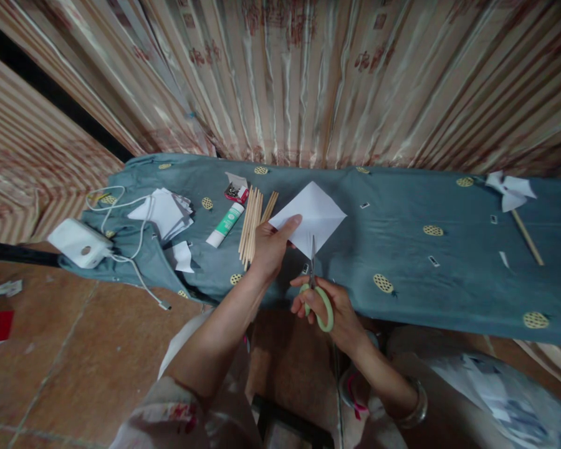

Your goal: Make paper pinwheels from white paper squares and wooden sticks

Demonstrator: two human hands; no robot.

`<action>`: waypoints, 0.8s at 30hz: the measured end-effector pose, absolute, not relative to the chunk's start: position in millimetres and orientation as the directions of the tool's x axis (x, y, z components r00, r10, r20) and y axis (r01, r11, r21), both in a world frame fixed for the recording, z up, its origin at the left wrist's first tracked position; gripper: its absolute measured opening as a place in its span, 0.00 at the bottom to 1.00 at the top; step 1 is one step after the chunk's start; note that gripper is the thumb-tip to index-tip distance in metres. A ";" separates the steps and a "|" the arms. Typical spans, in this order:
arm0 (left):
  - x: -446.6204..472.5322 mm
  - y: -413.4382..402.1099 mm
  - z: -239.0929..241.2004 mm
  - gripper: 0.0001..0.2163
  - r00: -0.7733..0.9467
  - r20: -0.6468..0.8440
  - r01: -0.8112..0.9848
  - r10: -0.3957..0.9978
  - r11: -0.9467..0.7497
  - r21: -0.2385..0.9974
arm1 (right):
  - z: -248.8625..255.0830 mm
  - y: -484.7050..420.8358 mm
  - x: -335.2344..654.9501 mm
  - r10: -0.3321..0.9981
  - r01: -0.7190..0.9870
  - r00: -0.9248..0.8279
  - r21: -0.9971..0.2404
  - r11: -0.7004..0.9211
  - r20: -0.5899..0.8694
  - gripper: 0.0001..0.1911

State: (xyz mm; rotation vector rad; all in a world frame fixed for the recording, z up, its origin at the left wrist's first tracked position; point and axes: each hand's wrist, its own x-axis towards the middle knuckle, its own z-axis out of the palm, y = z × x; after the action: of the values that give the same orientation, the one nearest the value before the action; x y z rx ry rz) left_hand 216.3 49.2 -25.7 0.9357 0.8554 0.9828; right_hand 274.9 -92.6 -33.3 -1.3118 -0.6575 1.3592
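A square sheet of white paper (314, 206), turned corner-on and lightly creased, is pinched at its left side by my left hand (271, 246), thumb on top. My right hand (336, 305) grips green-handled scissors (326, 310), fingers through the loops. Their blades point away from me and overlap the paper's near corner. Just left of my left hand lie several wooden sticks (251, 226). Beside them are a green and white glue stick (225, 224) and a small red box (236, 189) of metal pins, its flap up.
A stack of white paper (163, 213), a paper scrap (182, 257) and a white power bank (78, 243) with cables are on the left. A paper pinwheel (512, 190) on a stick lies far right. Pleated curtains (308, 81) hang behind the cloth-covered table (402, 262).
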 end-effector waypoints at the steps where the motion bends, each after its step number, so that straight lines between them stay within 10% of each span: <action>1: 216.2 49.2 -24.9 0.14 0.321 -0.162 -0.295 0.933 0.261 0.919 | -33.9 -92.7 275.5 0.923 -0.310 0.193 -0.913 -0.265 -0.334 0.24; 24: 214.7 49.8 -26.5 0.14 0.323 -0.169 -0.256 0.931 0.257 0.932 | -37.7 -96.3 285.9 0.920 -0.199 0.257 -0.948 -0.248 -0.295 0.18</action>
State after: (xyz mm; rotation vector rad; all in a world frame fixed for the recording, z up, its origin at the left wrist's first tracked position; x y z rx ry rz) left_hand 214.7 49.8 -26.5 0.9646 0.8760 0.9630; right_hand 285.9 -96.3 -37.7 -1.4049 -0.7307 1.2570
